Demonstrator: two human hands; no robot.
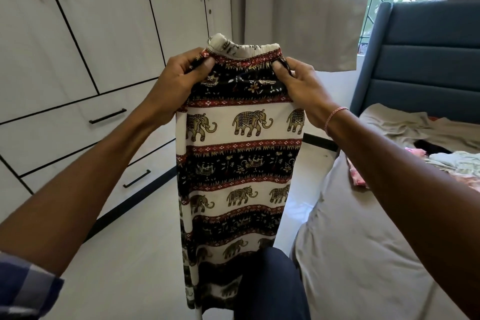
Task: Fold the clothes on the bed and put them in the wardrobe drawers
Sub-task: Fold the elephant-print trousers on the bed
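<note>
An elephant-print garment (pixel 239 163) in black, white and red bands hangs upright in front of me, its waistband at the top. My left hand (pixel 179 78) pinches the waistband's left corner. My right hand (pixel 301 83) pinches the right corner. The cloth drops past my knee toward the floor. The white wardrobe (pixel 85 34) fills the left side, with its closed drawers (pixel 78 125) low down. On the right, the bed (pixel 363 254) carries several loose clothes (pixel 446 161) near its head.
A blue padded headboard (pixel 420 60) stands at the right, with a grey curtain (pixel 311 8) and a window behind it. Pale floor (pixel 135 254) lies between wardrobe and bed. My dark trouser leg (pixel 270 286) shows at the bottom.
</note>
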